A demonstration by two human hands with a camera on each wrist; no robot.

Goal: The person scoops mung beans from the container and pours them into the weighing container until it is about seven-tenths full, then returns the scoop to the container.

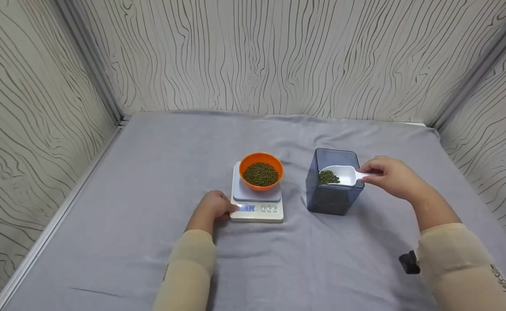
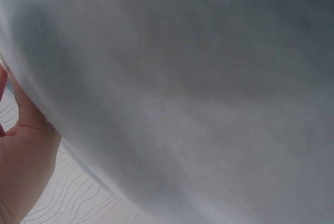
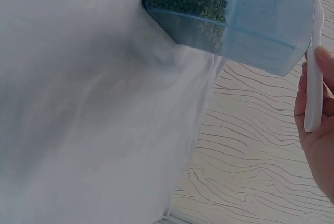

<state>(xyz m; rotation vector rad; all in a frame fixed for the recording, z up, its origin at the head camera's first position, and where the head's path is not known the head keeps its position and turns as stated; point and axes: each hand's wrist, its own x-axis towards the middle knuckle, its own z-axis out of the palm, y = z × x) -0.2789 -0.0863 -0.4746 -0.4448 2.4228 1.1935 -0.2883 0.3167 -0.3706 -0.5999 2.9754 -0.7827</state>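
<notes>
Gripping the scoop by its handle: right hand, thumb and fingers pinched round it. Scoop sits at the mouth of the tinted container, long axis roughly left-right, handle out past the right rim, tip pointing left. Small pile of green beans is bunched at the tip end. Can't tell if the scoop touches the rim.

Key relation, my read: scoop to orange bowl. Bowl is off to the left, beyond the container's left wall, at about the same depth; scoop tip already faces it. Bowl stands upright on the scale, beans inside. Any path that way would need to clear the left wall first.

Left hand is nearer the bowl, fingers touching the scale's front-left edge beside the display. Can't tell if it pinches the scale or just rests there; left wrist view shows mostly cloth.
</notes>
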